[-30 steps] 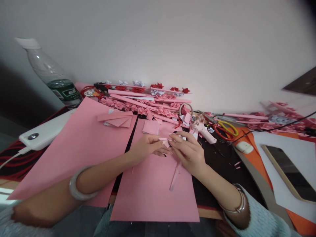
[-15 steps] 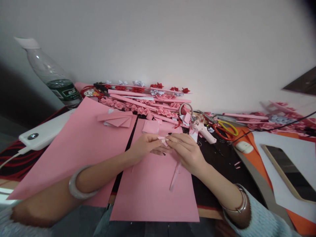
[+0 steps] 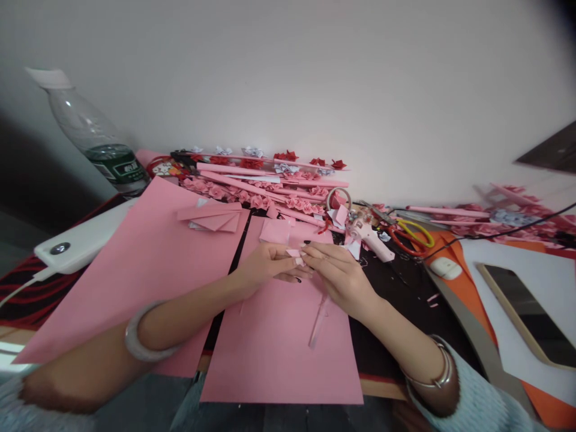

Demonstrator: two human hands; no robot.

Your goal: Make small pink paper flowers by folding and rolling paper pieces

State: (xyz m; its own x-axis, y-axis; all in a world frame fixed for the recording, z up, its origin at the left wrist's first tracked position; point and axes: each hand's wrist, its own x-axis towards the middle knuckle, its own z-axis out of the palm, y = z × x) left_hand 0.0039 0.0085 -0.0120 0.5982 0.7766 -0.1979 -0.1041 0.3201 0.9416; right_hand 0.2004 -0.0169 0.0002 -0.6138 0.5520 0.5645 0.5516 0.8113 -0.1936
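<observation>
A small folded piece of pink paper [image 3: 294,254] is pinched between my two hands, above a large pink sheet [image 3: 283,354]. My left hand [image 3: 263,267] grips its left side with thumb and fingers. On its right side the fingertips of my right hand [image 3: 344,273] are closed, partly hiding the paper. Just behind the hands lies a pink paper square [image 3: 275,231]. A narrow pink strip [image 3: 318,322] rests on the sheet below my right hand.
Behind are paper flowers [image 3: 261,201], a tape roll [image 3: 338,198], a pink glue gun [image 3: 371,240] and scissors [image 3: 411,234]. Folded pink papers [image 3: 216,217] lie on another pink sheet [image 3: 180,258]. A bottle [image 3: 103,144] and white power bank [image 3: 85,237] stand left; a phone [image 3: 531,312] lies right.
Fingers of both hands have shifted slightly around the small pink paper, and my right fingertips sit a little further left. The rest looks the same.
</observation>
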